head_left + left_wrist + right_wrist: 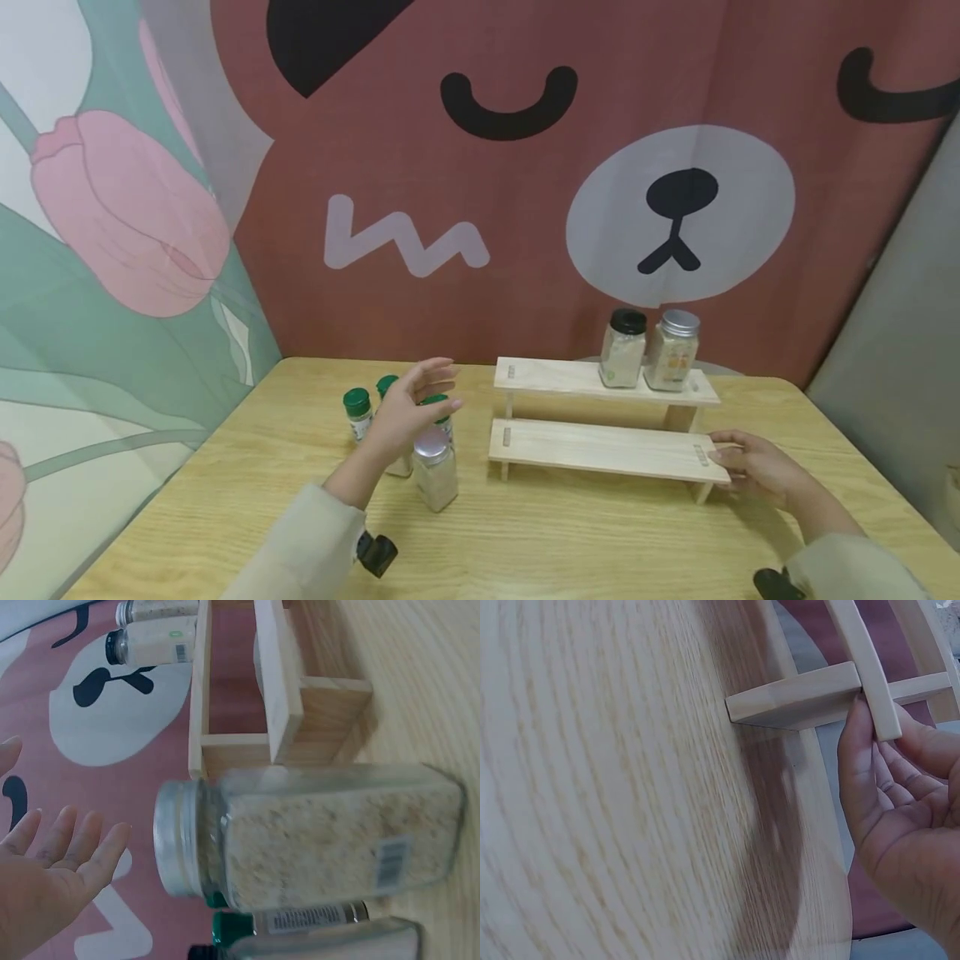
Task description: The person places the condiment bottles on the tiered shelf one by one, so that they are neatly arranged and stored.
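Note:
A two-tier wooden rack (600, 448) stands on the table. My right hand (759, 468) grips the right end of its lower board; in the right wrist view the thumb and fingers pinch the board's edge (870, 682) just above a leg. My left hand (405, 417) hovers over a group of jars at the left, fingers extended and holding nothing. Nearest to it is a square glass jar (437, 482) with a silver lid and pale grainy contents, large in the left wrist view. Several green-capped bottles (357, 406) stand around it, partly hidden behind the left hand.
On the rack's upper board stand a black-lidded jar (623, 357) and a silver-lidded jar (672, 360), side by side towards the right. A curtain (525, 308) with a bear print hangs behind the wooden table (570, 542).

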A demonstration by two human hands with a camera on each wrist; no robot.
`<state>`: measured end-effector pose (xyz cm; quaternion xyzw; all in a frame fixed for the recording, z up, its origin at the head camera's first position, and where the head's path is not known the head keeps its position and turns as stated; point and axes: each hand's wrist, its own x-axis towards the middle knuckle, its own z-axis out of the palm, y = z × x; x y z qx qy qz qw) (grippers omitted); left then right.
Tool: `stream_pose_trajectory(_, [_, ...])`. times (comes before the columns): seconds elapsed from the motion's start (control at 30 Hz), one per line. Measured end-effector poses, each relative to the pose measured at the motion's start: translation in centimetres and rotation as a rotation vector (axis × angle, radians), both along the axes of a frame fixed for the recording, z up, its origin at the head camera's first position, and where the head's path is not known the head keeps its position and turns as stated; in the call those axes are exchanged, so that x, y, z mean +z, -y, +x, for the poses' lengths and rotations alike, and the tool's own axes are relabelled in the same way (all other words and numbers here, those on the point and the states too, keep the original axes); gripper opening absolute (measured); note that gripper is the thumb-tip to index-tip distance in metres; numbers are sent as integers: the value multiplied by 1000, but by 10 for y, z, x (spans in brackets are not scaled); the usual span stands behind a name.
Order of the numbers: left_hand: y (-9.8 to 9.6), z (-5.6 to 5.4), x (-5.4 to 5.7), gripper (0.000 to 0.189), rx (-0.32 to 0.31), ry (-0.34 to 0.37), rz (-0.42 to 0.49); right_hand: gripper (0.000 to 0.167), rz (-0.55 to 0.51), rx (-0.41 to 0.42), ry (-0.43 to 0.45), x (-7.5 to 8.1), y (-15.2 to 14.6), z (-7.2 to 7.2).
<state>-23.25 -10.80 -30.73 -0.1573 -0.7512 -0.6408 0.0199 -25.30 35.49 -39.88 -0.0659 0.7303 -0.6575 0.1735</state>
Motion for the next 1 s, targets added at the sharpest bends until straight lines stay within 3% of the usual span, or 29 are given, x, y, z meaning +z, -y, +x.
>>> stream_pose_trajectory(0.23, [12, 8, -6, 54, 10, -16, -2, 56, -14, -12, 14, 0, -1, 1])
stream_pose_trajectory(0.4, [23, 11, -13, 53, -5, -18, -5, 50, -45, 9, 12, 0, -1, 2])
stream_pose_trajectory(0.73, [37, 14, -24, 53, 12, -43, -86, 25, -94, 21, 19, -2, -3, 0])
stream_pose_trajectory(1.0, [41, 20, -30, 52, 25, -28, -143, 41, -29, 4, 13, 1, 0, 1])
